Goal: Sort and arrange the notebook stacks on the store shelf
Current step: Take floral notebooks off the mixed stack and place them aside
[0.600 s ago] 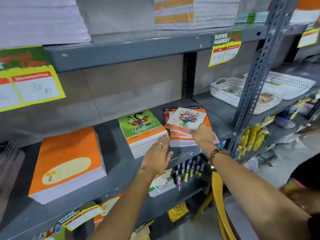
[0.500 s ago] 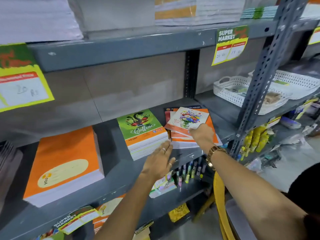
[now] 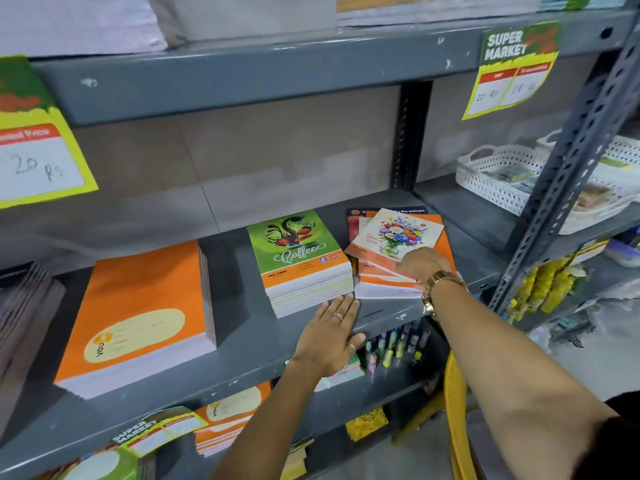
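Now left hand [image 3: 330,336] flat on shelf [image 3: 242,344], right hand [image 3: 420,263] on floral notebook [image 3: 398,233]

Grey steel shelving [image 3: 242,77] is seen fixed on perforated uprights [image 3: 568,174] against a plain beige wall [image 3: 242,161] inside a store. Yellow-edged price tags [image 3: 512,71] are hung from the upper shelf edge. White perforated baskets [image 3: 498,181] are set on the neighbouring bay, and a pale floor [image 3: 602,358] is visible at lower right.
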`<state>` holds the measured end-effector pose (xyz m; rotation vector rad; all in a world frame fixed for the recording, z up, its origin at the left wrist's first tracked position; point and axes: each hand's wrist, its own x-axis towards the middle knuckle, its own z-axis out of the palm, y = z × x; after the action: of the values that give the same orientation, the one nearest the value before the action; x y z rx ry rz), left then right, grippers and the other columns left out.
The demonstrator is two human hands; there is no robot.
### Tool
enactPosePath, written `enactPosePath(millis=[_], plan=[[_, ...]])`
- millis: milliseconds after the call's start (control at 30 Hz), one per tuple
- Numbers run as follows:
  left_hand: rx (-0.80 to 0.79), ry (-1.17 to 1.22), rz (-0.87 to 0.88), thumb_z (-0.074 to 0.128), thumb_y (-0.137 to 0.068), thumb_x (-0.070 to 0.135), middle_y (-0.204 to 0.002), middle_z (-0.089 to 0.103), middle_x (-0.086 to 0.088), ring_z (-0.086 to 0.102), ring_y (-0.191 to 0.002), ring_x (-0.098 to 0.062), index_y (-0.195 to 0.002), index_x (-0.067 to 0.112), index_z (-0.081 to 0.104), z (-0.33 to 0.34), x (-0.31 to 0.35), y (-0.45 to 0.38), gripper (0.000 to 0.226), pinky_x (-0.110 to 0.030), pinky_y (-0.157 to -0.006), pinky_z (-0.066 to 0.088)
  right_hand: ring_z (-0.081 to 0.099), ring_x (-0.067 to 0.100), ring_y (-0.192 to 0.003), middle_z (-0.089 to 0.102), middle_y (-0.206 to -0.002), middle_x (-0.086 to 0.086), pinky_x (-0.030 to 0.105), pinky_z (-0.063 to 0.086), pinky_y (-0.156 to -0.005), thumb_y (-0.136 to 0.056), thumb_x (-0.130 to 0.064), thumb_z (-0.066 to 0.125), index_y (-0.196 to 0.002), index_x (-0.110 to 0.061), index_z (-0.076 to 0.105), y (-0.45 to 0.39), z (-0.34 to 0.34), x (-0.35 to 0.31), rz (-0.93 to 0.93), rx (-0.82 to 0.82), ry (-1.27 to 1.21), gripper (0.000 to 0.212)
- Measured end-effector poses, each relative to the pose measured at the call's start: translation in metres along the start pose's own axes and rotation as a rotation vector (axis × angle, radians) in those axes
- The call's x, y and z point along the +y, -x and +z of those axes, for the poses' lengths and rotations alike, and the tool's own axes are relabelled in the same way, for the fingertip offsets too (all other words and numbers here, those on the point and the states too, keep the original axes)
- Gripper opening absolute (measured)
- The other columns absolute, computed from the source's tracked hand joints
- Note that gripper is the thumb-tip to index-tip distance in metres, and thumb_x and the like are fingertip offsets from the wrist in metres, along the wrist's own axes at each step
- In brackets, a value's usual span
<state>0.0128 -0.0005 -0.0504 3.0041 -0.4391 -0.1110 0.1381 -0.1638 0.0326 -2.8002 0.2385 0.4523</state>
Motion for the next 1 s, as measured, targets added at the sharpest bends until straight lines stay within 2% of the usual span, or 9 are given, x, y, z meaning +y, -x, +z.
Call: enactPosePath(millis=[100, 200, 267, 367, 500, 667, 800, 900, 1000], plan=[[-0.004, 0.001, -0.015, 0.023, -0.098, 0.046, -0.160, -0.002, -0.004, -0.004, -0.148, -0.019, -0.149, 0.014, -0.001, 0.001, 0.001, 0.001, 0.064, -0.034, -0.120, -0.003, 0.055, 0.022, -0.081, 0.054, -0.085, 0.006, 0.030, 0.047, -0.070, -0.094, -0.028, 0.046, -0.092, -0.008, 0.050, 0.000, -0.001, 0.000, 0.025, -0.018, -0.040, 0.021], [0.001, 0.002, -0.015, 0.023, -0.098, 0.046, -0.160, -0.003, -0.004, -0.005, -0.147, -0.020, -0.149, 0.015, -0.002, 0.001, 0.001, 0.005, 0.065, -0.035, -0.120, -0.005, 0.051, 0.017, -0.062, 0.050, -0.068, 0.006, 0.025, 0.041, -0.053, -0.093, -0.022, 0.049, -0.079, -0.007, 0.047, 0.000, -0.001, 0.003, 0.089, 0.001, -0.249, 0.020], [-0.008, -0.003, -0.011, 0.023, -0.098, 0.047, -0.160, -0.003, -0.003, -0.006, -0.147, -0.020, -0.149, 0.016, -0.003, 0.003, -0.001, 0.007, 0.065, -0.035, -0.120, -0.005, 0.045, 0.015, -0.054, 0.047, -0.063, 0.005, 0.024, 0.039, -0.051, -0.092, -0.015, 0.046, -0.071, -0.007, 0.048, -0.001, -0.001, 0.007, 0.123, 0.031, -0.343, 0.022], [-0.015, -0.010, -0.004, 0.023, -0.097, 0.048, -0.160, -0.005, -0.002, -0.008, -0.147, -0.020, -0.149, 0.018, -0.004, 0.003, -0.004, 0.011, 0.066, -0.035, -0.119, -0.007, 0.055, 0.022, -0.070, 0.056, -0.077, 0.008, 0.029, 0.045, -0.065, -0.091, -0.017, 0.044, -0.080, -0.007, 0.052, 0.001, 0.001, 0.007, 0.118, 0.086, -0.396, 0.017], [-0.014, -0.013, 0.003, 0.023, -0.097, 0.048, -0.160, -0.006, -0.001, -0.009, -0.147, -0.019, -0.149, 0.019, -0.005, 0.004, -0.006, 0.013, 0.065, -0.035, -0.119, -0.008, 0.062, 0.025, -0.096, 0.058, -0.090, 0.008, 0.030, 0.050, -0.081, -0.090, -0.035, 0.050, -0.093, -0.008, 0.058, 0.010, 0.001, -0.004, 0.115, 0.198, -0.265, 0.028], [-0.009, -0.009, 0.005, 0.023, -0.097, 0.048, -0.160, -0.006, -0.001, -0.008, -0.147, -0.019, -0.149, 0.019, -0.004, 0.005, -0.006, 0.013, 0.065, -0.035, -0.119, -0.008, 0.063, 0.018, -0.099, 0.065, -0.104, 0.006, 0.023, 0.050, -0.073, -0.091, -0.031, 0.054, -0.108, -0.007, 0.060, 0.016, 0.008, -0.028, 0.169, 0.216, -0.029, 0.030], [-0.010, -0.003, 0.010, 0.022, -0.098, 0.048, -0.160, -0.007, 0.000, -0.010, -0.147, -0.019, -0.149, 0.019, -0.005, 0.005, -0.007, 0.013, 0.065, -0.034, -0.119, -0.009, 0.055, 0.014, -0.092, 0.052, -0.082, 0.004, 0.022, 0.045, -0.077, -0.093, -0.042, 0.048, -0.109, -0.010, 0.057, 0.010, 0.004, -0.027, 0.216, 0.151, -0.028, 0.036], [-0.012, -0.005, 0.010, 0.022, -0.097, 0.048, -0.160, -0.007, 0.000, -0.011, -0.147, -0.019, -0.149, 0.019, -0.005, 0.006, -0.008, 0.012, 0.065, -0.034, -0.119, -0.009, 0.056, 0.017, -0.105, 0.058, -0.113, 0.003, 0.023, 0.042, -0.076, -0.091, -0.048, 0.048, -0.117, -0.012, 0.053, 0.007, 0.001, -0.020, 0.174, 0.107, -0.030, 0.044], [-0.021, -0.009, 0.014, 0.021, -0.097, 0.048, -0.160, -0.008, 0.000, -0.011, -0.147, -0.019, -0.149, 0.020, -0.006, 0.007, -0.009, 0.012, 0.065, -0.035, -0.118, -0.010, 0.063, 0.015, -0.101, 0.064, -0.113, 0.002, 0.020, 0.045, -0.059, -0.083, -0.053, 0.059, -0.114, -0.012, 0.057, 0.009, -0.004, -0.011, 0.166, 0.058, -0.173, 0.051]])
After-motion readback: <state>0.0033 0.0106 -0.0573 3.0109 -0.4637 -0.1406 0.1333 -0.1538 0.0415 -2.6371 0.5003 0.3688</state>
